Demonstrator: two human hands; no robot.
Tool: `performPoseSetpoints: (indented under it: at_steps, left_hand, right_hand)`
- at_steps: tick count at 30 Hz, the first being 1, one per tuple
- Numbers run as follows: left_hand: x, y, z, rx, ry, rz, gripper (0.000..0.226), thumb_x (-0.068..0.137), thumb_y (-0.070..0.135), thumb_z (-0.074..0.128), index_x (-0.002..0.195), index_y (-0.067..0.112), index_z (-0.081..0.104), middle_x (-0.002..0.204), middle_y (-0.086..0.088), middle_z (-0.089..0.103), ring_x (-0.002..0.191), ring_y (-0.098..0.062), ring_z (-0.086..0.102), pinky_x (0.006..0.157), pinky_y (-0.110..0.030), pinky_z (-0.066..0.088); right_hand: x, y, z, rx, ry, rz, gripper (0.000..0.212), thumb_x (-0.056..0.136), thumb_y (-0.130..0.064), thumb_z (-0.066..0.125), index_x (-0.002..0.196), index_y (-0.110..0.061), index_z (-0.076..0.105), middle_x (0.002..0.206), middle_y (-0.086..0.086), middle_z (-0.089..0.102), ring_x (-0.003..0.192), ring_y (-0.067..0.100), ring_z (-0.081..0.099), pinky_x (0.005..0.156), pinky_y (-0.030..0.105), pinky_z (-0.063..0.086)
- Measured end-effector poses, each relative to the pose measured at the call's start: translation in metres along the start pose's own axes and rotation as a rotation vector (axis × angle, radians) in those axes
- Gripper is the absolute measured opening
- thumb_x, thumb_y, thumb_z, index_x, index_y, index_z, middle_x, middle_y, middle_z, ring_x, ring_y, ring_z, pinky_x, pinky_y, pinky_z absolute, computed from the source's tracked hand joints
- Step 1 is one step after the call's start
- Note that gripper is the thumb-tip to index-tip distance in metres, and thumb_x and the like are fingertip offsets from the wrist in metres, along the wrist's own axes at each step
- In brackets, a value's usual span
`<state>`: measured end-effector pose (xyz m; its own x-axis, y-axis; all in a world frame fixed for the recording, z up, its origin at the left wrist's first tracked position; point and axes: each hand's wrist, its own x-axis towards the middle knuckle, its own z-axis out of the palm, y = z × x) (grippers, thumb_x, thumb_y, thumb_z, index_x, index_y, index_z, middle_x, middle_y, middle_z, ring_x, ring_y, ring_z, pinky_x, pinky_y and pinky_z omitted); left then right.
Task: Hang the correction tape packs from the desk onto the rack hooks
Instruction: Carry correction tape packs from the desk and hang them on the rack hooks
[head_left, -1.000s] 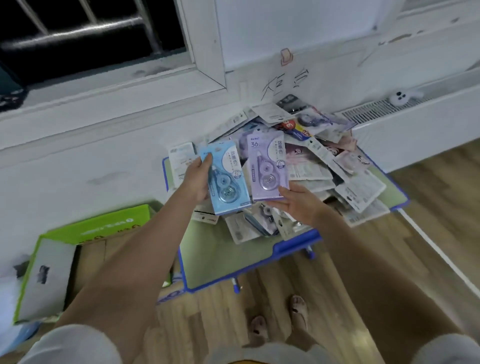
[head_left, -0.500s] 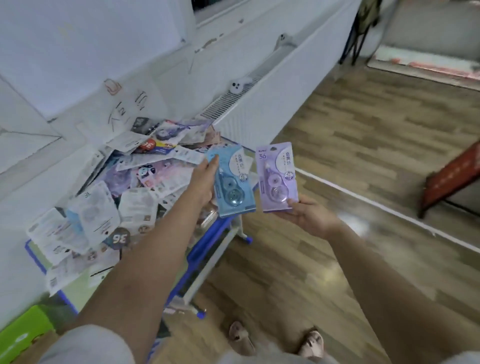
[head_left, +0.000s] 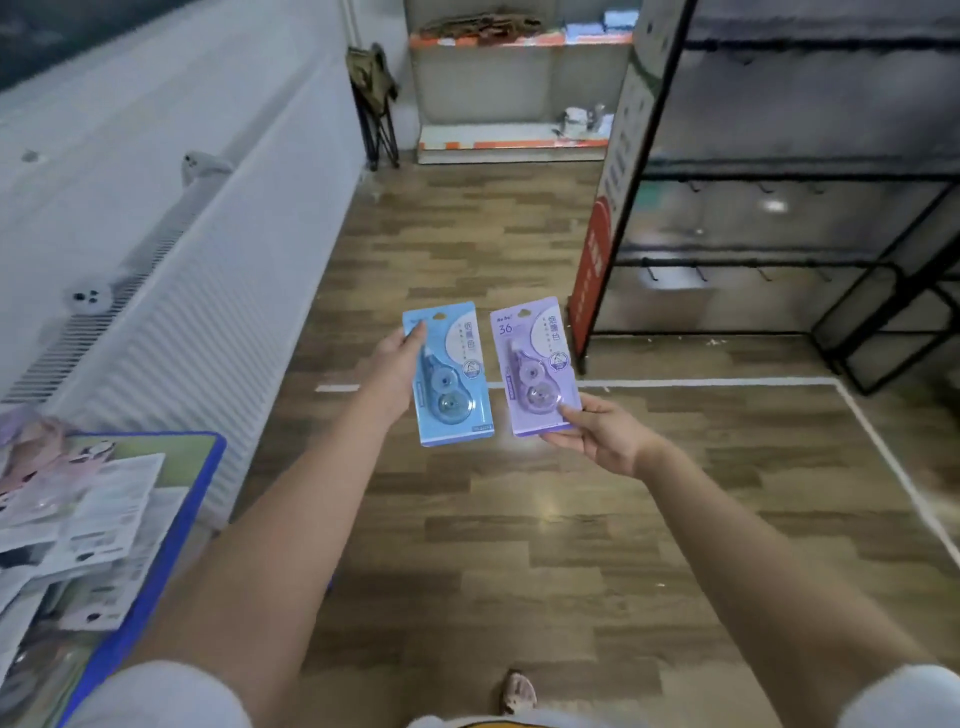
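1. Head view, the step in hand: I judge this to be the carry from tabletop to rack. My left hand (head_left: 396, 364) grips the blue correction tape pack (head_left: 451, 375) along its left edge, thumb laid over the upper corner. My right hand (head_left: 597, 434) pinches the purple correction tape pack (head_left: 535, 367) at its lower right corner, thumb on the front. Both packs are upright, side by side and apart, held out over the wooden floor (head_left: 519, 545).

2. Head view, what comes next: the black rack (head_left: 779, 176) stands ahead to the right, well apart from the packs, with rows of bare hooks (head_left: 701, 273) on its rails. I would need to step closer, then line up the hanging hole at the top of one pack with a hook tip and slide it on. The hooks are small and blurred here, so aiming will need a nearer look.

3. Head view, against the earlier frames: the view has swung right. The tabletop (head_left: 171, 525) with its heap of packs, central a second ago, now sits at the lower left edge, and the rack has come into sight. Both grips look unchanged.
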<state>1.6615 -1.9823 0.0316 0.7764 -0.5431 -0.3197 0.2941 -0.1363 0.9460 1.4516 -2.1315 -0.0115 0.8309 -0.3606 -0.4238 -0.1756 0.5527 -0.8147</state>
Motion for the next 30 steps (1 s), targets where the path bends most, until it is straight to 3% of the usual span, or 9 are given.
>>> performPoseSetpoints:
  at_steps: [5, 8, 11, 14, 18, 22, 25, 30]
  left_hand:
    - [0.036, 0.031, 0.122, 0.063, -0.182, 0.042, 0.017, 0.099, 0.030, 0.050, 0.094, 0.017, 0.059, 0.093, -0.003, 0.068, 0.077, -0.021, 0.067, 0.075, -0.037, 0.056]
    - [0.058, 0.048, 0.193, 0.086, -0.289, 0.079, 0.020, 0.099, 0.027, 0.050, 0.106, 0.012, 0.059, 0.103, -0.009, 0.068, 0.088, -0.028, 0.067, 0.087, -0.045, 0.053]
    - [0.081, 0.064, 0.262, 0.135, -0.409, 0.112, 0.016, 0.100, 0.027, 0.048, 0.096, 0.015, 0.059, 0.097, -0.008, 0.068, 0.081, -0.024, 0.066, 0.084, -0.043, 0.053]
    - [0.105, 0.083, 0.328, 0.169, -0.499, 0.146, 0.018, 0.099, 0.029, 0.050, 0.099, 0.014, 0.060, 0.098, -0.009, 0.069, 0.081, -0.024, 0.067, 0.081, -0.040, 0.055]
    - [0.143, 0.112, 0.414, 0.179, -0.595, 0.183, 0.025, 0.099, 0.029, 0.049, 0.110, 0.009, 0.059, 0.097, -0.010, 0.069, 0.086, -0.028, 0.067, 0.083, -0.042, 0.053]
    - [0.171, 0.137, 0.494, 0.192, -0.724, 0.220, 0.021, 0.100, 0.027, 0.048, 0.102, 0.009, 0.060, 0.098, -0.012, 0.069, 0.086, -0.029, 0.066, 0.088, -0.045, 0.051]
    - [0.190, 0.154, 0.548, 0.209, -0.766, 0.231, 0.020, 0.100, 0.028, 0.048, 0.097, 0.014, 0.062, 0.096, -0.008, 0.070, 0.086, -0.027, 0.067, 0.089, -0.047, 0.051]
    - [0.219, 0.175, 0.635, 0.209, -0.820, 0.288, 0.024, 0.102, 0.026, 0.045, 0.105, 0.009, 0.061, 0.097, -0.008, 0.070, 0.079, -0.021, 0.068, 0.072, -0.033, 0.056]
  right_hand:
    - [-0.021, -0.055, -0.084, 0.052, 0.162, -0.122, 0.023, 0.099, -0.002, 0.041, 0.118, -0.001, 0.054, 0.089, 0.005, 0.074, 0.077, 0.016, 0.072, 0.070, 0.024, 0.059]
    - [-0.027, -0.083, -0.132, 0.101, 0.244, -0.202, 0.027, 0.098, -0.004, 0.042, 0.123, -0.001, 0.053, 0.098, 0.008, 0.070, 0.080, 0.016, 0.072, 0.075, 0.025, 0.059]
    - [-0.030, -0.111, -0.175, 0.141, 0.317, -0.277, 0.020, 0.099, -0.003, 0.041, 0.111, -0.005, 0.057, 0.089, 0.004, 0.074, 0.076, 0.015, 0.072, 0.071, 0.023, 0.059]
    - [-0.027, -0.143, -0.217, 0.153, 0.387, -0.342, 0.019, 0.099, -0.003, 0.042, 0.107, -0.007, 0.058, 0.087, 0.003, 0.074, 0.076, 0.014, 0.072, 0.075, 0.024, 0.059]
    - [-0.020, -0.194, -0.272, 0.166, 0.478, -0.427, 0.019, 0.099, -0.004, 0.042, 0.109, -0.008, 0.058, 0.087, 0.002, 0.074, 0.076, 0.014, 0.072, 0.073, 0.022, 0.058]
    - [-0.016, -0.248, -0.323, 0.190, 0.527, -0.508, 0.020, 0.099, -0.002, 0.039, 0.105, -0.007, 0.057, 0.083, 0.001, 0.074, 0.073, 0.013, 0.072, 0.066, 0.021, 0.058]
    - [-0.013, -0.283, -0.363, 0.172, 0.544, -0.544, 0.019, 0.099, -0.004, 0.040, 0.105, -0.008, 0.058, 0.087, 0.000, 0.075, 0.078, 0.012, 0.072, 0.070, 0.022, 0.058]
    - [-0.001, -0.339, -0.439, 0.205, 0.573, -0.602, 0.019, 0.098, -0.005, 0.043, 0.110, -0.008, 0.058, 0.092, 0.003, 0.074, 0.082, 0.015, 0.072, 0.073, 0.025, 0.059]
